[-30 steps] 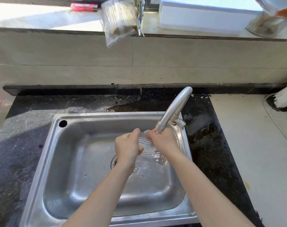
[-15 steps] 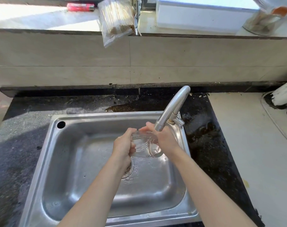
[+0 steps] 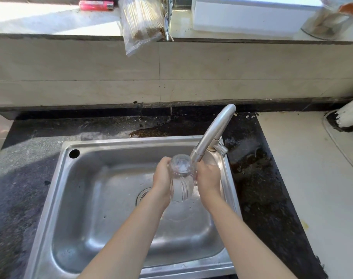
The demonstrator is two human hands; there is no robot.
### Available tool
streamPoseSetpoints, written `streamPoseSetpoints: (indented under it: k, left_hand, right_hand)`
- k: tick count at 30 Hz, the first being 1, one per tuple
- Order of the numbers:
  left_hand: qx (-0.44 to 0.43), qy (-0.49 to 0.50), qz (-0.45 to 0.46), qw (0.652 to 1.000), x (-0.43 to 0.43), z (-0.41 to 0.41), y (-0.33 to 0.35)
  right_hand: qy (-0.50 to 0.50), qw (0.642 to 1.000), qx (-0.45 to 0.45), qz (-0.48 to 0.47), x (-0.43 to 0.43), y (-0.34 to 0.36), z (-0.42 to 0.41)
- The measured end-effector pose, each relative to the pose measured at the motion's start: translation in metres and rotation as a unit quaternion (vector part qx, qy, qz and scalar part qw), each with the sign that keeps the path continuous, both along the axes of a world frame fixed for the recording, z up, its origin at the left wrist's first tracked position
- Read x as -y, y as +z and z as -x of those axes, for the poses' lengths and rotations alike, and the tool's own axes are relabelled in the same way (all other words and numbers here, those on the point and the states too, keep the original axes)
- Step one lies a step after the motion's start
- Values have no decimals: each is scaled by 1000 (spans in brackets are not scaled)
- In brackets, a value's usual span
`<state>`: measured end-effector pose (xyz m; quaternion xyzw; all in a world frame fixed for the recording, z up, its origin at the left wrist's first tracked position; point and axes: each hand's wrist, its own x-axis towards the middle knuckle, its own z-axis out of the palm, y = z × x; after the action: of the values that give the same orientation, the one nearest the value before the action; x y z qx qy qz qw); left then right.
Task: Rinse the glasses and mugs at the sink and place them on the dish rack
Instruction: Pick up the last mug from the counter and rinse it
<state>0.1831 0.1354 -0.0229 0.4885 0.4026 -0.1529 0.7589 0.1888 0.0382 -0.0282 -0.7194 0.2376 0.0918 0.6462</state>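
Two bare forearms are reaching in from the near edge, over the front rim of the steel sink (image 3: 50, 200). The left hand (image 3: 162, 183) and the right hand (image 3: 208, 181) are pressing against opposite sides of a clear ribbed glass (image 3: 180, 178), grasping it between them above the basin. The glass is sitting tipped with one end facing up toward the camera, and water is frothing white on that end; whether that end is the mouth or the base is hard to tell. Just below the left wrist the drain (image 3: 142, 196) is showing in the basin floor. Right above the hands, the tip of the curved tap (image 3: 209, 135) is hanging over the glass, close to the right hand's fingers. Beyond the hands, dark wet counter is running to a tiled wall, and farther up a ledge is carrying a red lighter (image 3: 96, 5) and a plastic bag of sticks (image 3: 142, 23).
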Motion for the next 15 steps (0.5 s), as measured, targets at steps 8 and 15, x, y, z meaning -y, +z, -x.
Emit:
streamPoseSetpoints:
  k: [8, 15]
  left_hand:
    - [315, -122, -413, 846, 37, 22, -8]
    - [244, -127, -277, 921, 27, -8, 11]
  right_hand:
    - [-130, 985, -108, -40, 10, -4, 8]
    - [-77, 996, 10, 33, 19, 1, 12]
